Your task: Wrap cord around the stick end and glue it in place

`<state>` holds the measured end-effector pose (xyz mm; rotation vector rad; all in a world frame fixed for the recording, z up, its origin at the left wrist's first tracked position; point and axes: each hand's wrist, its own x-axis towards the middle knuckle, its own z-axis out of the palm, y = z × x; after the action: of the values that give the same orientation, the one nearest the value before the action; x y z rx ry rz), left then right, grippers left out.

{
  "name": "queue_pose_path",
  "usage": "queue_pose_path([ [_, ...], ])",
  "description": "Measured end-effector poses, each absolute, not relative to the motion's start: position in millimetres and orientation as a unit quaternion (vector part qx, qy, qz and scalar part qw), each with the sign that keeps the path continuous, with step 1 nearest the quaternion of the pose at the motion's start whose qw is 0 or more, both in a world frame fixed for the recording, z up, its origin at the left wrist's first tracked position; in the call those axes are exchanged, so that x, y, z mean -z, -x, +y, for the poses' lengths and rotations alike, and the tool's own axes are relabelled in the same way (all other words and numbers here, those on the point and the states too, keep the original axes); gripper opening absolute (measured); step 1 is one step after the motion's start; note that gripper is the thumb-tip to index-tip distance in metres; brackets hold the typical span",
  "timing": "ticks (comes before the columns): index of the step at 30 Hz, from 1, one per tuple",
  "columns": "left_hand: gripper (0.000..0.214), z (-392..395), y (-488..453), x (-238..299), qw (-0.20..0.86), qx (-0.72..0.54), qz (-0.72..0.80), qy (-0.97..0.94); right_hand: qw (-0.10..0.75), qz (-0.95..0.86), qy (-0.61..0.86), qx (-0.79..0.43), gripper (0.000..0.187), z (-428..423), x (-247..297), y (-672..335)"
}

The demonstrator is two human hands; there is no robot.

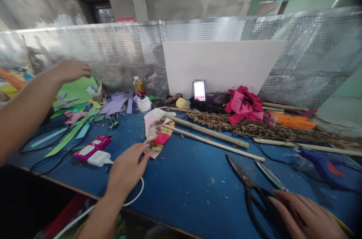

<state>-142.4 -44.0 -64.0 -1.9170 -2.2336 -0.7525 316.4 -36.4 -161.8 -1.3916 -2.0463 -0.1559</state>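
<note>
My left hand [124,173] reaches over the front of the table, thumb and forefinger closed on the near edge of a crumpled, patterned piece of cloth or paper [161,139] in pink, red and cream. Dry brown bits [159,123] lie on its far part. At the lower right, my right hand [308,214] is curled at the black handles of a pair of large scissors [247,182], whose closed blades point away from me. A silver blade [270,174] runs back under the same fingers; its handle is mostly hidden.
Two sticks [210,130] lie across the middle, before dried stalks [226,122] and pink fabric [244,105]. A blue glue gun [322,169] is at right. Another person's arm [34,105] reaches over paper strips at left. A purple power strip [92,148] holds a white charger [98,158].
</note>
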Motion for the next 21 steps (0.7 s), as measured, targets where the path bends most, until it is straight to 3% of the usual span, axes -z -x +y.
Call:
queue_pose_path([
  [4, 0.037, -37, 181, 28, 0.119, 0.193, -0.801, 0.554, 0.308, -0.802, 0.499, 0.111, 0.027, -16, 117, -295],
  [6, 0.041, -32, 179, 9, 0.161, 0.188, -0.846, 0.473, 0.257, -0.824, 0.489, 0.125, 0.025, 7, 99, -278],
  [9, 0.04, -17, 141, -5, 0.147, 0.317, -0.812, 0.468, 0.098, -0.859, 0.49, 0.114, 0.021, 45, 87, -251],
  [11, 0.031, -3, 103, -1, 0.059, 0.417, -0.721, 0.55, 0.064, -0.867, 0.481, 0.114, 0.02, 65, 89, -234],
  [13, 0.023, 14, 67, 12, 0.008, 0.392, -0.651, 0.65, 0.057, -0.87, 0.474, 0.121, 0.02, 78, 95, -222],
  [17, 0.024, 49, 27, 45, 0.054, 0.249, -0.569, 0.782, 0.064, -0.869, 0.47, 0.139, 0.019, 85, 105, -218],
  [21, 0.02, 74, 28, 68, 0.048, 0.197, -0.52, 0.83, 0.088, -0.861, 0.479, 0.146, 0.014, 82, 104, -231],
])
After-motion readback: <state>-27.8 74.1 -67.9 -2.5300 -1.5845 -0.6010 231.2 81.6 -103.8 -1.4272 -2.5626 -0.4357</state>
